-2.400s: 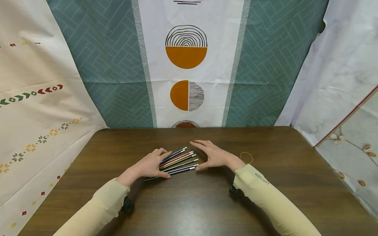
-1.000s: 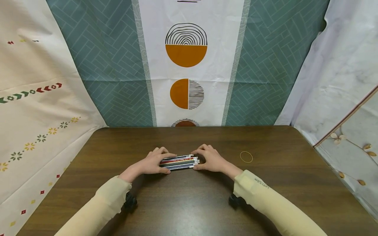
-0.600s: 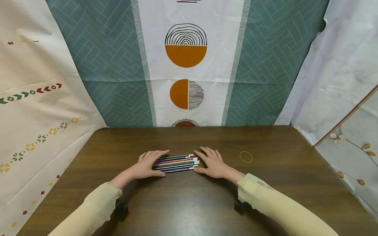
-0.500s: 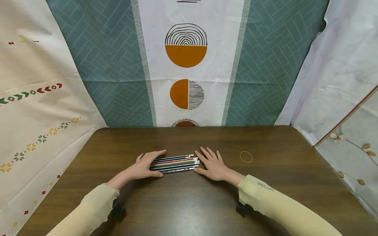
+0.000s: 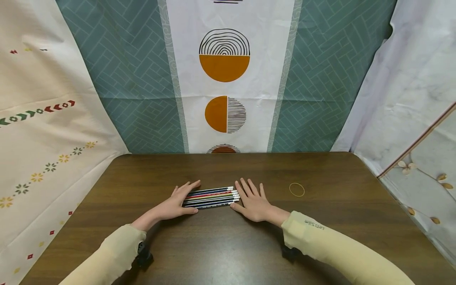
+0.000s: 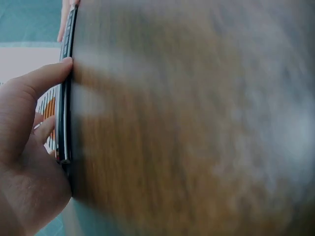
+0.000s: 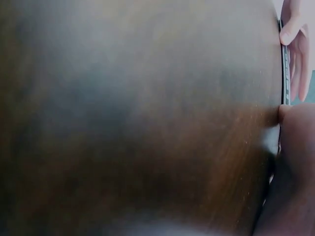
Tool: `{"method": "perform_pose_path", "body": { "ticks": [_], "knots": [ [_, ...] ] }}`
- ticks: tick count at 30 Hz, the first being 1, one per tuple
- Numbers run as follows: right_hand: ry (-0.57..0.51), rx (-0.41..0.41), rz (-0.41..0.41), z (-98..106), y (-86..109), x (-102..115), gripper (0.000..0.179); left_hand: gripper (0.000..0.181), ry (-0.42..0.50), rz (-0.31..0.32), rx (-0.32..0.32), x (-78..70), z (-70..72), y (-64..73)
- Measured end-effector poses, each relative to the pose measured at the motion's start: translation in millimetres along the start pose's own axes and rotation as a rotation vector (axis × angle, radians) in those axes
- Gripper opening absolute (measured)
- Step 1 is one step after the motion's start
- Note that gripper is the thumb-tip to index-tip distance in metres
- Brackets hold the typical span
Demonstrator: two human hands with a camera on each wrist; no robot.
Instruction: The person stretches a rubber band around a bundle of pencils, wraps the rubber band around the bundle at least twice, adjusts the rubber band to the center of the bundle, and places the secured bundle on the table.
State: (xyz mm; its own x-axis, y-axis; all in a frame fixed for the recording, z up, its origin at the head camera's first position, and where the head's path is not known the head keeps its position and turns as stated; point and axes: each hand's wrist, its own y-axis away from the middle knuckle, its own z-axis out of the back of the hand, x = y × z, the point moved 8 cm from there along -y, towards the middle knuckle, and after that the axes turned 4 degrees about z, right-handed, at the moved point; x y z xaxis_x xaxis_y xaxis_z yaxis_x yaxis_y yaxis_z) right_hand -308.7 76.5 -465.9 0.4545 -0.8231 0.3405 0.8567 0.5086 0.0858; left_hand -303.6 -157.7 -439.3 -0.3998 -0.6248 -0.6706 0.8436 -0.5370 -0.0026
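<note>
Several pencils (image 5: 210, 198) lie side by side on the table in a flat row, in dark blue, red, yellow and green stripes. Their white eraser ends point right. My left hand (image 5: 171, 205) covers their left ends, thumb and forefinger spread to either side of the row. In the left wrist view the left thumb (image 6: 47, 77) touches the nearest pencil (image 6: 65, 118). My right hand (image 5: 254, 204) lies at the eraser ends, its fingers straight and spread, with the thumb near the closest pencil. The pencils' left tips are hidden under the left hand.
A thin yellow rubber band (image 5: 297, 189) lies on the brown wooden table (image 5: 228, 241), right of the right hand. Patterned cloths hang behind the table (image 5: 224, 114) and along both sides.
The pencils, fanned out at first, are now gathered into a compact, even row. The left hand has slid left along them; the right hand has flattened, its fingers straightened against the eraser ends.
</note>
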Motion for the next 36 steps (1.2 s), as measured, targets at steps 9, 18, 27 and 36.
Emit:
{"method": "perform_pose_path", "body": {
  "ticks": [9, 18, 27, 36],
  "knots": [
    [0.01, 0.013, -0.026, -4, -4.1, 5, 0.085, 0.089, 0.004, -0.017, -0.016, -5.0, -3.7, -2.8],
    [0.007, -0.022, -0.049, -4, -2.9, 9, 0.089, 0.096, 0.039, 0.065, -0.107, -1.5, -3.5, -2.9],
    [-0.01, -0.05, -0.061, -4, 2.4, 13, 0.09, 0.103, 0.046, 0.174, -0.228, -1.9, -6.9, 1.1],
    [-0.006, -0.045, -0.061, -6, 1.5, 15, 0.09, 0.104, 0.062, 0.196, -0.212, -1.3, -7.9, -1.0]
  ]
}}
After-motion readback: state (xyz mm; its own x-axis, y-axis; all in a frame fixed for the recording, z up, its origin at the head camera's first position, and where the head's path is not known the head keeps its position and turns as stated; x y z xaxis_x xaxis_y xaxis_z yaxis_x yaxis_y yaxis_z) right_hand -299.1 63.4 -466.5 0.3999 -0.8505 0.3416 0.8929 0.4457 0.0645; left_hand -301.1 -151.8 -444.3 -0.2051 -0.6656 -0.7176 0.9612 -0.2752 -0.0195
